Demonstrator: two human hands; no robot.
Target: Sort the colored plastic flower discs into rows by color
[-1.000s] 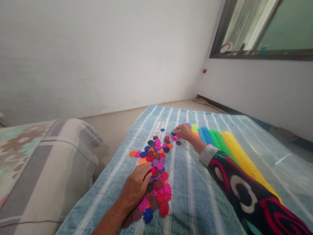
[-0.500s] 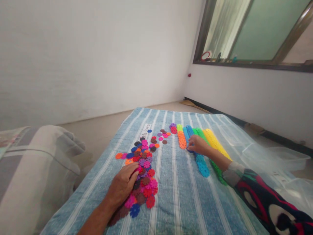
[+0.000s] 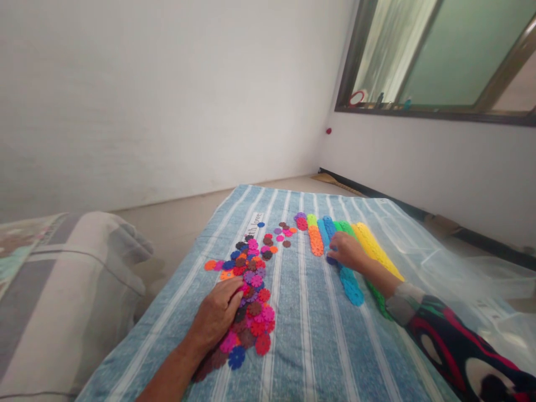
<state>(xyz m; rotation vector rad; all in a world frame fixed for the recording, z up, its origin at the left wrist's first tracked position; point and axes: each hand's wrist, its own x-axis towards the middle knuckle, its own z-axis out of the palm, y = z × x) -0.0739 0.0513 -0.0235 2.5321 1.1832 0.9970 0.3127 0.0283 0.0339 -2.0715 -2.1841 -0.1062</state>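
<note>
My left hand (image 3: 221, 306) rests on the left edge of a mixed heap of flower-shaped plastic discs (image 3: 255, 310), pink, red, purple, brown and blue. Its fingers are curled together among them, and whatever lies under the fingertips is hidden. My right hand (image 3: 348, 252) is closed in a pinch on a dark blue flower disc (image 3: 331, 260) at the near end of the dark blue row (image 3: 329, 225). Around it lie overlapping rows sorted by colour: light blue (image 3: 350, 287), green (image 3: 381, 304), yellow (image 3: 374, 251) and orange (image 3: 316, 243). A short purple and red group (image 3: 301, 222) lies farther left.
A blue-and-white striped cloth (image 3: 288, 368) covers the table. Clear plastic containers (image 3: 502, 324) stand at the right edge, beside my sleeve. A few loose discs (image 3: 286, 244) lie between heap and rows. A cloth-covered piece of furniture (image 3: 79, 301) stands at the left.
The whole view has shifted slightly, so everything appears a little farther right. My right hand stays at the dark blue row, and my left hand remains on the heap.
</note>
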